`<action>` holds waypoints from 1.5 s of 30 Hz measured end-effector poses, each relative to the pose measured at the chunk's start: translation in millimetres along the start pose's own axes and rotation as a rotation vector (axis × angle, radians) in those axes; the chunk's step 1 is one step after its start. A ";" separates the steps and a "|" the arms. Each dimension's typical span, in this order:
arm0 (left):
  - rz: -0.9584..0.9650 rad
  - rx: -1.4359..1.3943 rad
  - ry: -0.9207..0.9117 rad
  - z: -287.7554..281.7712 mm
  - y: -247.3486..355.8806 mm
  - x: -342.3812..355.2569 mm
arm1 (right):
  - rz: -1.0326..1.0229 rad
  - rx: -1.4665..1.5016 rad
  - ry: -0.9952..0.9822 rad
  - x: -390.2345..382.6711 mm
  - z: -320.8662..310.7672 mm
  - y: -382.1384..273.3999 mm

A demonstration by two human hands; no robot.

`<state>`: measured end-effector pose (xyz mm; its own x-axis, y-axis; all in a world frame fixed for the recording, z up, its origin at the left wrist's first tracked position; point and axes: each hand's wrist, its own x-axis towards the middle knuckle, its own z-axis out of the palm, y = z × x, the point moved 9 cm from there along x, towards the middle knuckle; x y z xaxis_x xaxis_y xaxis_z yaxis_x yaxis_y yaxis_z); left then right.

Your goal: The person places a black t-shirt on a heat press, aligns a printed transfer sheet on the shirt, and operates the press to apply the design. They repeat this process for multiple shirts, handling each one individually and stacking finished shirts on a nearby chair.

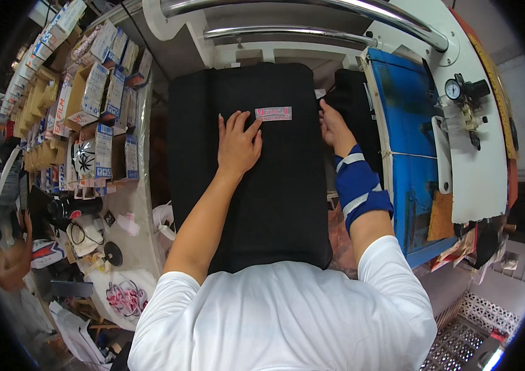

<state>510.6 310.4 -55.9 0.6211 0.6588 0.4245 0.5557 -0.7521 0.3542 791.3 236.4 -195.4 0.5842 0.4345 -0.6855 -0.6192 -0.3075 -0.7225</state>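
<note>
Head view first, and it is the only one I have. Looking down, I see a black cloth spread flat over a padded board, running from the white machine frame at the top down to my white shirt. Near its upper edge lies a small pale label with pink print. My left hand rests flat on the cloth, fingers spread and holding nothing, fingertips just beside the label's left end. My right hand sits at the cloth's right edge, fingers curled over the side; I cannot tell whether it pinches the fabric. A blue wrap with white stripes covers that forearm. Beside it stands a blue panel, with a pressure gauge farther right. Stacked cartons fill the shelf at left.
</note>
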 end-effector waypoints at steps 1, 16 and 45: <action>-0.001 -0.002 0.001 0.3 -0.2 0.0 | 0.001 0.044 -0.084 -0.5 5.4 -1.0; 0.003 0.013 0.008 -0.7 -1.8 -3.0 | -1.369 -0.989 0.176 -142.1 35.3 -77.3; -0.315 -0.066 -0.116 2.8 -18.4 31.5 | -1.323 -1.057 0.171 -182.9 74.1 -53.9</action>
<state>521.5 345.0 -51.4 0.4857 0.8534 0.1893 0.6956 -0.5085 0.5075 678.9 236.3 -24.4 0.4654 0.7690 0.4382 0.8521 -0.2555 -0.4567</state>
